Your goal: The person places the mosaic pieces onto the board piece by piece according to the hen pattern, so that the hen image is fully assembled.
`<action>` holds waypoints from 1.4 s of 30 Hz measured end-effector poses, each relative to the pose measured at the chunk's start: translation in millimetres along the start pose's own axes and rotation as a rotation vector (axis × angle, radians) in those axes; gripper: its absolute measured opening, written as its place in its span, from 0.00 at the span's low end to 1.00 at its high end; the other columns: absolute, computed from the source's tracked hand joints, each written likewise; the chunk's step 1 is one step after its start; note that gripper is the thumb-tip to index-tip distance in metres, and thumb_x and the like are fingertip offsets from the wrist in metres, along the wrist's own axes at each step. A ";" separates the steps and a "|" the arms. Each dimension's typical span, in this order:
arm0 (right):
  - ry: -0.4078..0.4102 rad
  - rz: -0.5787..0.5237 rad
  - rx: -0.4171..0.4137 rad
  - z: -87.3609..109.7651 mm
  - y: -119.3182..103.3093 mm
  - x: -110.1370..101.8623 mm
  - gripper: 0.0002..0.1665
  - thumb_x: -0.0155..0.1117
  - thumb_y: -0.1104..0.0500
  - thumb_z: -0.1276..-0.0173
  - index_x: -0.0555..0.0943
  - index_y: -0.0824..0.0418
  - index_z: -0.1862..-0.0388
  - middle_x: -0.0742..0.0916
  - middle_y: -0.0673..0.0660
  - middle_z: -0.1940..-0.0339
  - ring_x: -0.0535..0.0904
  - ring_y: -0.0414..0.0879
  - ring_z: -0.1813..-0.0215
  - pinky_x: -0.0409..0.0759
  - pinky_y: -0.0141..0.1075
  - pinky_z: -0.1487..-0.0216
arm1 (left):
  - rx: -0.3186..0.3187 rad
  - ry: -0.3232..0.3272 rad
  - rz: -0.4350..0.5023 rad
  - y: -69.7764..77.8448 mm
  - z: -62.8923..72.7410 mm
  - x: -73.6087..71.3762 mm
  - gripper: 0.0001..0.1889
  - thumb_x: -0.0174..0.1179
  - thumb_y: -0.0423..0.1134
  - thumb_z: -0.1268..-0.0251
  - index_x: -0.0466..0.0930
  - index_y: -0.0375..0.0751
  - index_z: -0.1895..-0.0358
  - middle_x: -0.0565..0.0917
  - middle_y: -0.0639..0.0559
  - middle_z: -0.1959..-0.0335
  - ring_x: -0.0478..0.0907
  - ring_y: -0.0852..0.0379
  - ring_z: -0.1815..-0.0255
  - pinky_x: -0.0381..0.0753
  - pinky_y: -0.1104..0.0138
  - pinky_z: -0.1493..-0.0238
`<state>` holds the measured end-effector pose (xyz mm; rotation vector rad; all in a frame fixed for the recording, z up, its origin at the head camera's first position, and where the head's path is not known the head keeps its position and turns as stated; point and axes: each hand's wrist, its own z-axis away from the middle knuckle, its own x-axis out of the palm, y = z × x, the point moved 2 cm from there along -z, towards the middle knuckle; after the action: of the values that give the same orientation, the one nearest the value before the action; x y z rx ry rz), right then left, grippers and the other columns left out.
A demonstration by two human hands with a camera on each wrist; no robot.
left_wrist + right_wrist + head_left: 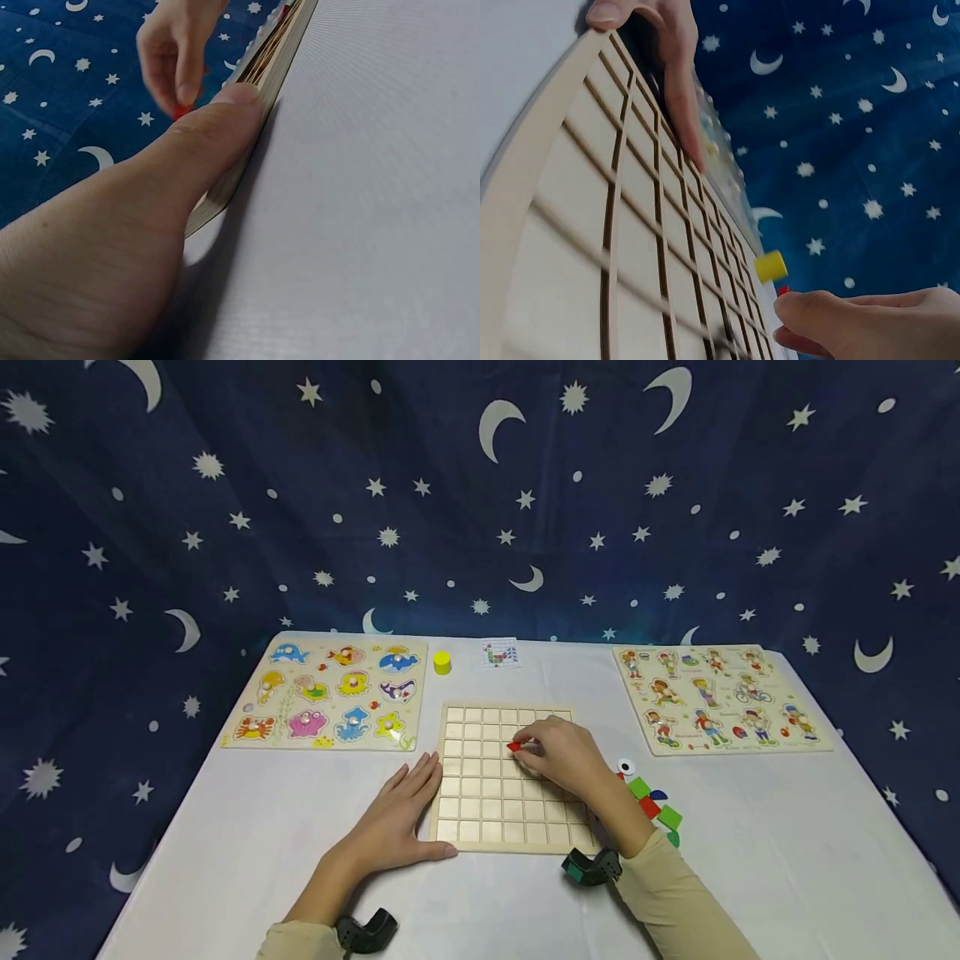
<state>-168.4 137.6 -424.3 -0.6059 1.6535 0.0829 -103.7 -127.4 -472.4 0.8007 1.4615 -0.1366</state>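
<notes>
A wooden grid board (pixel 491 789) lies on the white table in front of me, its square cells bare where they show. My right hand (pixel 566 756) is over the board's upper right part, pinching a small red piece (pixel 513 746) between thumb and fingertips. In the right wrist view only a red tip of that piece (pixel 782 290) shows past the thumb. Spread along the board's left edge, my left hand (pixel 401 818) touches the frame with fingers straight and thumb at the near left corner. The left wrist view shows this thumb (pixel 202 135) against the board's rim.
Several small flat pieces lie right of the board, among them a green square (pixel 670 817) and an eye disc (pixel 626 767), partly behind my right forearm. A sea-animal puzzle (pixel 247 702), yellow cylinder (pixel 442 663), picture card (pixel 500 653) and children puzzle (pixel 810 731) stand further back.
</notes>
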 end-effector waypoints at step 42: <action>0.200 -0.128 -0.213 -34.3 -46.7 60.8 0.10 0.68 0.49 0.39 0.87 0.49 0.61 0.87 0.45 0.60 0.79 0.39 0.58 0.79 0.35 0.56 | 0.008 0.007 -0.030 0.4 -0.1 0.8 0.60 0.55 0.78 0.55 0.51 0.37 0.26 0.49 0.46 0.22 0.46 0.53 0.22 0.47 0.56 0.25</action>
<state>-182.3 63.7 -461.6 -0.9051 1.8078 0.1090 -103.5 -126.8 -473.0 0.7872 1.4804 -0.1627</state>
